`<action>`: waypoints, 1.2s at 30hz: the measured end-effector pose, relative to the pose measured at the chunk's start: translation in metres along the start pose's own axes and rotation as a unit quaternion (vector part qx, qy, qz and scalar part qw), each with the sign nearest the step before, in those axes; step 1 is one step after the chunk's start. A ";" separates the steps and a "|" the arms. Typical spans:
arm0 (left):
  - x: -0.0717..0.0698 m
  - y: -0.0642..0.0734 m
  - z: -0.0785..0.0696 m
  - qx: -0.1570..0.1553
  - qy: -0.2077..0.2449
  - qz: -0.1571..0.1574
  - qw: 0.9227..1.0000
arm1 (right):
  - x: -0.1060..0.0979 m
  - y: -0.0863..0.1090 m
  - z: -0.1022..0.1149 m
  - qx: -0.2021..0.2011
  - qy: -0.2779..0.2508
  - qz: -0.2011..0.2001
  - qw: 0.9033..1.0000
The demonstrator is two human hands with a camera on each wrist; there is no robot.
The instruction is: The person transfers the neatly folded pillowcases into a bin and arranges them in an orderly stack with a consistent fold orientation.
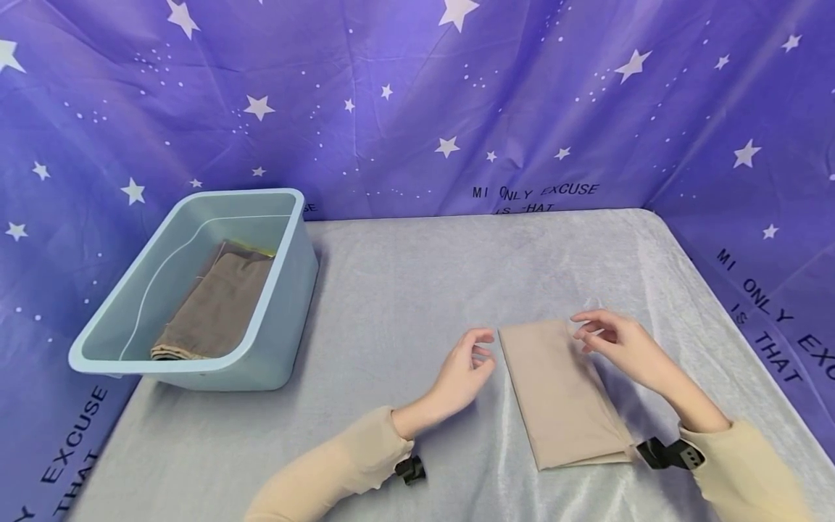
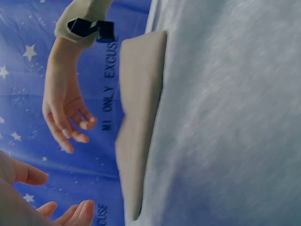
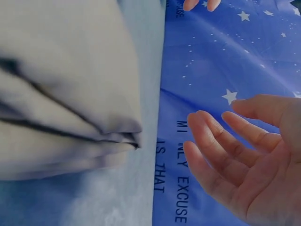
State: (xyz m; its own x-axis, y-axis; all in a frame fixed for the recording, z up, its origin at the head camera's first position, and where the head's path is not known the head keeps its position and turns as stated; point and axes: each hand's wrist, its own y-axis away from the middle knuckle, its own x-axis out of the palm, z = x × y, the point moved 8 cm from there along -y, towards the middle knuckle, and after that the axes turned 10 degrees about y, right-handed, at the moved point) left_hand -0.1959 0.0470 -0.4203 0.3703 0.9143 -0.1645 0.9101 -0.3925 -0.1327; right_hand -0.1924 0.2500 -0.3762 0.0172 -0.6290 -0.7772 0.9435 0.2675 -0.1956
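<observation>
A beige cloth [image 1: 561, 395], folded into a rectangle, lies on the table in the head view. Just off its left edge hovers my left hand [image 1: 462, 371], fingers loosely bent and holding nothing. My right hand [image 1: 620, 346] hangs over the far right corner of the cloth, fingers relaxed, with nothing between them. In the right wrist view the layered folds of the cloth [image 3: 75, 99] show at close range, apart from the right hand [image 3: 249, 165]. The left wrist view shows the cloth [image 2: 141, 113] lying low, with a gap between it and the left hand [image 2: 42, 197].
A blue-grey plastic tub [image 1: 296, 290] stands at the table's left, holding a folded brown cloth [image 1: 222, 304] and something with a yellow edge. A light grey velvety cover lies over the table [image 1: 391, 275]. Behind hangs a purple curtain [image 1: 391, 109] with white stars.
</observation>
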 end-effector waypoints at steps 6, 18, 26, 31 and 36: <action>0.014 0.003 0.011 -0.034 0.009 0.014 0.999 | 0.004 0.006 -0.008 0.005 0.026 0.017 1.000; 0.033 0.007 0.032 -0.123 0.061 0.017 0.990 | 0.012 0.015 -0.025 0.032 0.068 0.042 0.996; 0.043 0.010 0.044 -0.189 0.116 -0.008 0.975 | 0.018 0.020 -0.034 0.068 0.071 0.073 0.993; 0.046 0.011 0.050 -0.212 0.151 -0.019 0.965 | 0.020 0.023 -0.040 0.076 0.066 0.081 0.992; 0.051 0.012 0.058 -0.241 0.191 -0.019 0.951 | 0.025 0.025 -0.047 0.082 0.041 0.097 0.991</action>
State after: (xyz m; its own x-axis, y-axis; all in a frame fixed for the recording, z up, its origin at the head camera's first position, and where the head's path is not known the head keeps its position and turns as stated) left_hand -0.1770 0.0827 -0.4867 0.2915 0.9332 0.2101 0.8702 -0.3499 0.3469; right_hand -0.1843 0.2750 -0.4287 0.1821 -0.5150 -0.8376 0.9664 0.2510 0.0558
